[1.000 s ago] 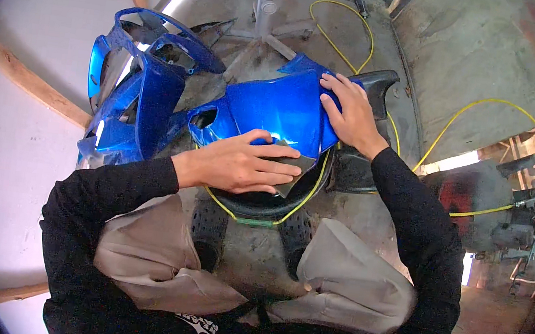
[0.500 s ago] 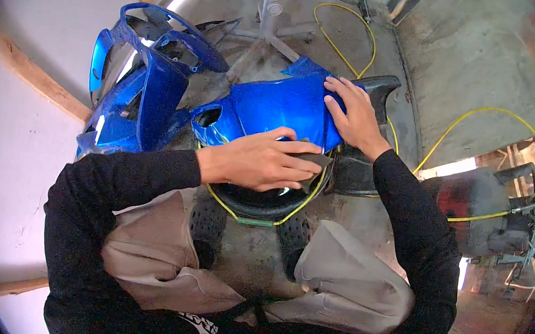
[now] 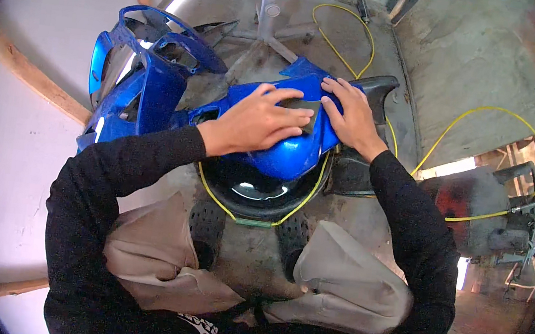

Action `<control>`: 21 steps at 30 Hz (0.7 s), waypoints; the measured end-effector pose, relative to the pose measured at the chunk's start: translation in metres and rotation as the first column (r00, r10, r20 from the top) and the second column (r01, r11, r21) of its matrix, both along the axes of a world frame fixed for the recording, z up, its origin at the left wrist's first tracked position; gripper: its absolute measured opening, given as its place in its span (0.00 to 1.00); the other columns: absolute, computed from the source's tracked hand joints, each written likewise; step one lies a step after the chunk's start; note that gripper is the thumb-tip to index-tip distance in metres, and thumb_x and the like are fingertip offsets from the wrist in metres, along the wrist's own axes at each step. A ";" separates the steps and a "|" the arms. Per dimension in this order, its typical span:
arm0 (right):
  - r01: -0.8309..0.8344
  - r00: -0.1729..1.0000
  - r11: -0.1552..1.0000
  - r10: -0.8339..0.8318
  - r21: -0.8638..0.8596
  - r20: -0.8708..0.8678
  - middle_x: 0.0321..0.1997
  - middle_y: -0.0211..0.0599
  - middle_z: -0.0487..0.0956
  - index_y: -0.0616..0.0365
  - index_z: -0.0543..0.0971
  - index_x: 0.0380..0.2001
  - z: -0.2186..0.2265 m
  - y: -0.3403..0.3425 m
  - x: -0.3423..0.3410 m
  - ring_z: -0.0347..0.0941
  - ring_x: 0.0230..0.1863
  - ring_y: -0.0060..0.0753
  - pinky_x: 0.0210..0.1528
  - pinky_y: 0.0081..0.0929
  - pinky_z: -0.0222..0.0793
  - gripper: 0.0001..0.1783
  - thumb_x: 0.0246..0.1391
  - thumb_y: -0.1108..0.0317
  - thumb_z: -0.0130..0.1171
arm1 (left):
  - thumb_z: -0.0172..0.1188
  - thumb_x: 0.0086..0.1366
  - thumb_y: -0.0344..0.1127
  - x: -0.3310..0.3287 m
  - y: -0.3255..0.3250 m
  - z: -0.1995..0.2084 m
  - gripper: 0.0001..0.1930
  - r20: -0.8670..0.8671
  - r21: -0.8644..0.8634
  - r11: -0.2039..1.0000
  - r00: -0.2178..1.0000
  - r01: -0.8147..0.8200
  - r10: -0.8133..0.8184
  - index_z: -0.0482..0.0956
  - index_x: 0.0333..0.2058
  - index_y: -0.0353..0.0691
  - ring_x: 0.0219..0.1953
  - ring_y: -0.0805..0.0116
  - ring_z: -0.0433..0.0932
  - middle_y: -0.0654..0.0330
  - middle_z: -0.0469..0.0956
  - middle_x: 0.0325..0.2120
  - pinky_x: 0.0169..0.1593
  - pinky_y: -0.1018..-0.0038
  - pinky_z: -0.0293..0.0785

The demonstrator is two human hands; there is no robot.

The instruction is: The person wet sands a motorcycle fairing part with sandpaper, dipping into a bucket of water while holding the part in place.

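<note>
A glossy blue fairing panel point(image 3: 291, 151) lies across the top of a black bucket point(image 3: 227, 192). My left hand point(image 3: 256, 120) is on the panel's upper middle, fingers pressing a dark olive piece of sandpaper point(image 3: 299, 108) against the surface. On the panel's right side rests my right hand point(image 3: 356, 116), with its fingers over the upper edge and its thumb on the blue face. That hand steadies the panel, though its fingertips' underside is hidden.
More blue fairing parts point(image 3: 159, 97) stand on the left near a white wall. Black curved parts point(image 3: 355, 171) lie to the right. A yellow hose point(image 3: 493, 109) runs to a dark red-and-grey machine point(image 3: 469, 208). Behind the panel is a metal stand point(image 3: 267, 30).
My left hand has moved up and away from the panel's near edge with the sandpaper, uncovering the bucket's front. My right hand stays nearly in place.
</note>
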State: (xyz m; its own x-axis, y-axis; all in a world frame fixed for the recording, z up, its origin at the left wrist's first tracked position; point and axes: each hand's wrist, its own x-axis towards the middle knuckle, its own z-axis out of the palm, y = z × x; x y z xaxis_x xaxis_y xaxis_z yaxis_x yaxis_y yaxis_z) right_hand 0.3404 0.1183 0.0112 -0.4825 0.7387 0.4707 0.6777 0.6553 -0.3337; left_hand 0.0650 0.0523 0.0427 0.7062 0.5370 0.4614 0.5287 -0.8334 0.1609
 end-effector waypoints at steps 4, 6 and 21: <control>0.002 1.000 1.000 -0.002 -0.010 -0.012 0.69 0.44 0.82 0.58 0.83 0.59 0.001 -0.002 0.001 0.70 0.75 0.58 0.77 0.53 0.60 0.22 0.71 0.56 0.60 | 0.68 0.72 0.43 0.000 -0.022 -0.005 0.21 -0.045 0.012 0.893 0.892 0.450 -0.449 0.81 0.60 0.45 0.67 0.56 0.77 0.60 0.82 0.63 0.62 0.51 0.73; 0.000 1.000 1.000 0.000 -0.011 -0.013 0.69 0.45 0.82 0.58 0.83 0.59 0.001 -0.001 0.001 0.70 0.74 0.58 0.77 0.53 0.60 0.22 0.71 0.55 0.60 | 0.68 0.72 0.43 -0.003 -0.030 -0.014 0.20 -0.048 0.035 0.856 0.856 0.516 -0.514 0.82 0.58 0.43 0.69 0.57 0.76 0.63 0.81 0.64 0.61 0.51 0.73; 0.008 1.000 1.000 -0.008 0.011 0.002 0.68 0.44 0.82 0.57 0.83 0.59 -0.004 0.007 0.001 0.72 0.73 0.59 0.76 0.53 0.62 0.22 0.71 0.55 0.60 | 0.62 0.77 0.41 -0.026 -0.005 -0.011 0.18 0.135 -0.163 0.985 0.990 0.061 -0.039 0.84 0.62 0.48 0.72 0.56 0.74 0.64 0.81 0.66 0.67 0.53 0.68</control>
